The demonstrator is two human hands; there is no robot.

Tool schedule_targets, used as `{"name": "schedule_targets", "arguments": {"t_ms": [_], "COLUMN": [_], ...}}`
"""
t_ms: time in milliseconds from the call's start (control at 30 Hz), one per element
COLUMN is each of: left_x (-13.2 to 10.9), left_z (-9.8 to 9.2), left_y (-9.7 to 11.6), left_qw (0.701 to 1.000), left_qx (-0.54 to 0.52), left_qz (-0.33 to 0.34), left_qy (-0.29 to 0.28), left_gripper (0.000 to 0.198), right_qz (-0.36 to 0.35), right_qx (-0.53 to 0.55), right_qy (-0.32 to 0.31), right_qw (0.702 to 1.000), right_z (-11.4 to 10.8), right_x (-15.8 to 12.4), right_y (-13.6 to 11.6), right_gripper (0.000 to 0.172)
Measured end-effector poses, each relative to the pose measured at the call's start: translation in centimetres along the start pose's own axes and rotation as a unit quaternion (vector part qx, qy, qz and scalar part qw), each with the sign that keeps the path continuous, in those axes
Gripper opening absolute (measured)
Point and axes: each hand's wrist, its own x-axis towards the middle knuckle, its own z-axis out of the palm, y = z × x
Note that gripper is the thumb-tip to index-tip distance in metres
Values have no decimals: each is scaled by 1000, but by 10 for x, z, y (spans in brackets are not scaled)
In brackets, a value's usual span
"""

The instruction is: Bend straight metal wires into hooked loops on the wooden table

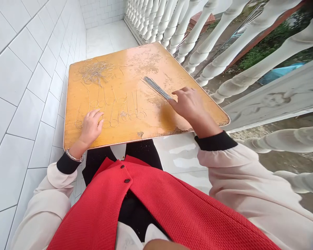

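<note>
My left hand [91, 125] rests at the table's near left, its fingers loosely spread and slightly bent. Beside it lie several thin wire pieces [114, 123] with rounded loops at their near ends and straight stems. A small clump of wire [123, 115] sits among them. My right hand [189, 104] is over the right side of the table, thumb and fingers apart. Its thumb touches or nearly touches the near end of a bundle of straight grey wires [158, 88], which lies slanting on the tabletop. Farther back on the left is a tangled heap of wire [96, 72].
The worn yellow wooden table [114, 137] has peeling patches and a thin pale edge. A white tiled wall [28, 86] runs close along the left. White balusters [195, 45] line the right side, with ground and plants beyond them.
</note>
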Motion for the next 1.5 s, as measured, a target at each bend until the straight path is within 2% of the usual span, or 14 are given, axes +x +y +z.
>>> {"name": "schedule_targets", "arguments": {"t_ms": [100, 233, 467, 600, 767, 967, 1067, 1233, 1500], "left_x": [-6, -12, -19, -21, -22, -23, -22, -22, -21], "left_z": [10, 20, 25, 26, 26, 26, 25, 23, 28], "left_y": [-11, -17, -12, -9, -7, -6, -6, -7, -10], "left_qw": [1000, 999, 1000, 1000, 1000, 1000, 1000, 1000, 1000], "left_qx": [13, 12, 11, 12, 3, -1, -6, -6, -6], "left_qz": [-9, -17, -13, -3, 4, 6, -1, 3, -1], "left_qy": [20, 32, 12, 20, 16, 16, 8, 8, 18], "left_gripper": [30, 30, 30, 28, 28, 30, 30, 30, 29], "right_qz": [32, 59, 50, 50, 53, 23, 14, 39, 24], "right_qx": [-76, -117, -165, -160, -131, -76, -97, -172, -193], "right_qy": [-85, -138, -171, -173, -131, -75, -107, -188, -227], "right_qw": [993, 982, 970, 970, 981, 994, 989, 966, 954], "right_z": [0, 4, 10, 6, 4, -3, -10, -13, -5], "right_x": [19, 32, 50, 52, 47, 33, 22, 10, 21], "right_y": [3, -9, -8, -4, 4, 2, -8, -20, -14], "right_gripper": [55, 50, 39, 39, 44, 38, 38, 40, 41]}}
